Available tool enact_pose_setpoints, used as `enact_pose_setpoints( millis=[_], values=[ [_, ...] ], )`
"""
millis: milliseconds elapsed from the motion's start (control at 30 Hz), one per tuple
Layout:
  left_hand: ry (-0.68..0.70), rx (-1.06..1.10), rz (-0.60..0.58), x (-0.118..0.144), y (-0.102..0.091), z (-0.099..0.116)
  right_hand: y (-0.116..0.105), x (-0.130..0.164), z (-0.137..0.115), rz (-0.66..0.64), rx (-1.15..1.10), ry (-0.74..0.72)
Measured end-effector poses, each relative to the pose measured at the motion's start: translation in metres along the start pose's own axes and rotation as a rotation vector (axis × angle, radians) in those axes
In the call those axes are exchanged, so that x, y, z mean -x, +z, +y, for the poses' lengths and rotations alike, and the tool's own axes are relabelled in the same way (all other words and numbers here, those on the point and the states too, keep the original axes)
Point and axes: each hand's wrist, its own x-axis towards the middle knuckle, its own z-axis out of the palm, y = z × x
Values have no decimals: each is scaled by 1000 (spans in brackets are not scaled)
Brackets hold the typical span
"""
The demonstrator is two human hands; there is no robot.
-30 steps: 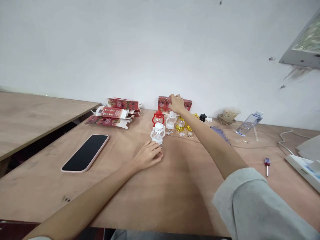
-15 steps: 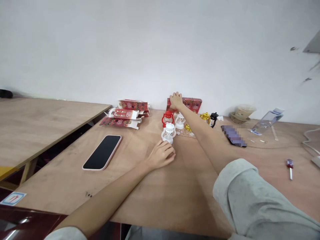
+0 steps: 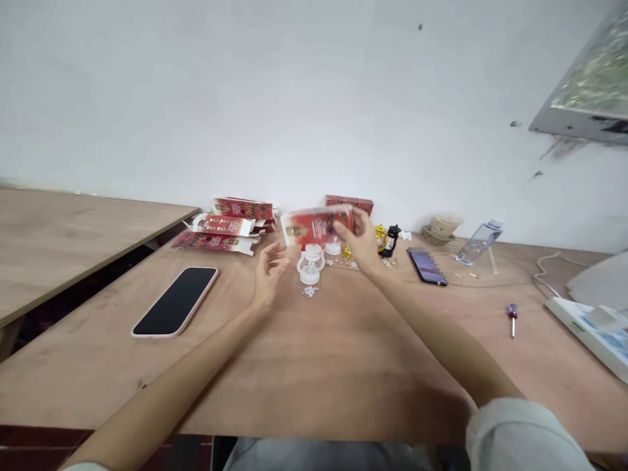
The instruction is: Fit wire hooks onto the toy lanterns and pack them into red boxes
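A red printed cardboard box (image 3: 314, 227) is held up over the table in my right hand (image 3: 362, 241), thumb on its front face. The box looks slightly blurred. My left hand (image 3: 269, 271) is raised just below the box's left end, fingers curled loosely and apart, holding nothing. Under the box stands a small white toy lantern (image 3: 310, 267) with a clear middle, small bits lying before it. A second white lantern (image 3: 332, 249) and a red one are mostly hidden behind the box. Right of my right hand are a gold lantern (image 3: 381, 235) and a black lantern (image 3: 390, 241).
Opened red cartons (image 3: 223, 226) lie stacked at the back left. Another red box (image 3: 350, 203) rests against the wall. A pink-edged phone (image 3: 176, 302) lies left; a second phone (image 3: 426, 265), water bottle (image 3: 478, 242), cup (image 3: 444, 227), screwdriver (image 3: 513, 319) and power strip (image 3: 589, 333) are right.
My right hand has taken a red box from the row by the wall and brought it forward. My left hand has lifted away from the white lantern. The view has shifted right.
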Motion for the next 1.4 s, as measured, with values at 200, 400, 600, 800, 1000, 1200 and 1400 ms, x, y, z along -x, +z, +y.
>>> enact_pose_setpoints(
  millis=[200, 400, 600, 800, 1000, 1200, 1400],
  values=[
    [-361, 131, -183, 31, 21, 12, -26, 112, 8, -31, -115, 295],
    [-458, 87, -250, 39, 24, 13, -36, 125, 24, -6, -174, 397],
    [-495, 141, -289, 30, 17, 8, -37, 128, 23, -59, -236, 390],
    [-553, 176, -271, 20, 7, 2, -39, 126, 31, 28, -244, 494],
    [-587, 181, -269, 15, 3, -4, -42, 127, 27, 189, -70, 265],
    [-577, 183, -253, 15, 4, -7, -45, 130, 20, -24, 114, 209],
    [-550, 178, -278, 17, 3, -6, -44, 128, 21, -9, 115, 289]
  ],
)
